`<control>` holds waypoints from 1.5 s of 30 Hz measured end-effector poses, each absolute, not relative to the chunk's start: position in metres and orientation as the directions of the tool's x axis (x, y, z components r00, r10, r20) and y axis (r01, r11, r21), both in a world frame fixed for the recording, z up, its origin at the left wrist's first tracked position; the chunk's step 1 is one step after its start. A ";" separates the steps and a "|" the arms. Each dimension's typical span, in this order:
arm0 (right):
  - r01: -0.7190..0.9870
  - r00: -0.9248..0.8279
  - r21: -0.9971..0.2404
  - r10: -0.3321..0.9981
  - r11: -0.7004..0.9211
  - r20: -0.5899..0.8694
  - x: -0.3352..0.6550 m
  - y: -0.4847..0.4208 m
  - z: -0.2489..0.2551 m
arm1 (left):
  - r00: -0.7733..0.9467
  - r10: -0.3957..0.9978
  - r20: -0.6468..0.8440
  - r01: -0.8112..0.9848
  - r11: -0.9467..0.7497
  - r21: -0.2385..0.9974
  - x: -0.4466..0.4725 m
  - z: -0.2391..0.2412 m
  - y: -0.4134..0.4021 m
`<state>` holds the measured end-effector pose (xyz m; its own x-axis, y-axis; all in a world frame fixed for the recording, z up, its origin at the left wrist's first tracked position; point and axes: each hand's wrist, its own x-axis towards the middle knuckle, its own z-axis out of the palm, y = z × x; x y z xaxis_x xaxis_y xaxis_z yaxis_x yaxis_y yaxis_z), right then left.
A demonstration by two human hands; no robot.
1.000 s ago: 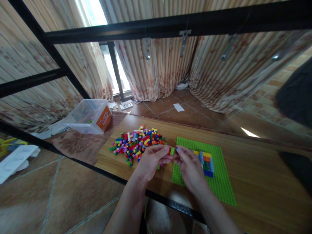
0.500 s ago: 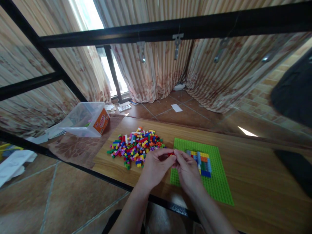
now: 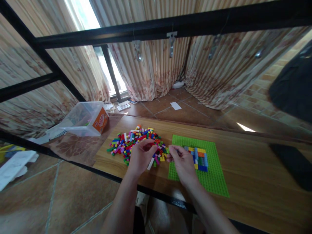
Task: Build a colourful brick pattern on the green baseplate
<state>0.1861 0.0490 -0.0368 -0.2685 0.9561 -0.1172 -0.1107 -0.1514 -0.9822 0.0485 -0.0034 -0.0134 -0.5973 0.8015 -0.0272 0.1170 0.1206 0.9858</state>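
Note:
A heap of small coloured bricks (image 3: pixel 136 143) lies on the wooden table (image 3: pixel 243 156). To its right is a green baseplate (image 3: pixel 212 175) bearing a low patch of blue, yellow, orange and green bricks (image 3: pixel 200 158). My left hand (image 3: pixel 140 155) rests over the near right part of the heap, fingers curled down onto the bricks; what they hold is hidden. My right hand (image 3: pixel 181 162) is at the baseplate's left edge, fingers pinched on a small piece that I cannot make out.
A clear plastic box (image 3: pixel 85 118) with an orange label lies on a brown cloth at the table's far left. Black frame bars (image 3: pixel 170 27) cross overhead and to the left. A dark object (image 3: pixel 292 162) lies at the table's right. Curtains hang behind.
My hands, which met together over a small brick at the baseplate's left edge, have parted. The left hand went left onto the heap; the right stayed by the baseplate.

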 end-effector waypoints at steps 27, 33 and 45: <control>0.124 -0.444 -0.972 0.887 0.200 0.125 0.167 0.057 -0.056 | -0.385 0.922 0.047 0.818 0.318 0.479 0.035 -0.015 -0.014; 0.005 -0.336 -1.000 0.942 -0.010 -0.011 0.174 0.060 -0.046 | -0.382 0.924 0.033 0.812 0.319 0.488 0.037 -0.009 -0.012; -0.336 -0.106 -0.937 0.992 -0.099 -0.067 0.253 0.101 -0.027 | -0.435 0.900 0.007 0.803 0.384 0.456 0.036 -0.007 -0.006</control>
